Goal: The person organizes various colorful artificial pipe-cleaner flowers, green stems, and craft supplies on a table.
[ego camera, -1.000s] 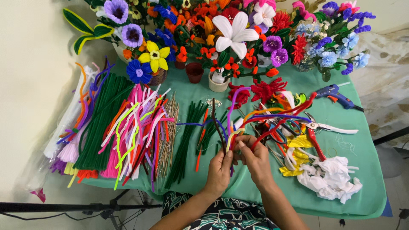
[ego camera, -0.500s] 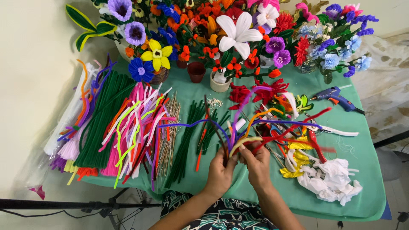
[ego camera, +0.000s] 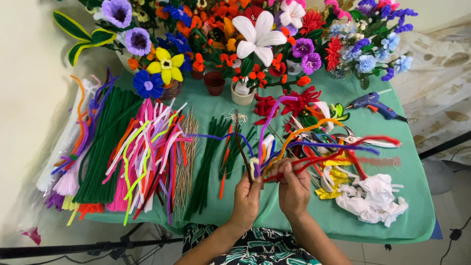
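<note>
Both hands meet over the front middle of the green table [ego camera: 392, 216]. My left hand [ego camera: 247, 195] and my right hand [ego camera: 293, 185] together pinch a bunch of pipe cleaners [ego camera: 299, 147] at its base. The stems are purple, orange, red, blue and white, and they fan out upward and to the right above the table. Green pipe cleaner stems [ego camera: 208, 167] lie flat just left of my left hand.
A big pile of mixed coloured pipe cleaners [ego camera: 142, 157] covers the left side. Pipe-cleaner flowers in small pots [ego camera: 245, 34] line the back edge. A blue glue gun [ego camera: 374, 104], scissors [ego camera: 365, 141] and crumpled white scraps [ego camera: 375, 196] sit at the right.
The bunch has been reshuffled in my hands: the stems spread wider, with red and purple ones now reaching farther right. My hands have stayed in the same spot.
</note>
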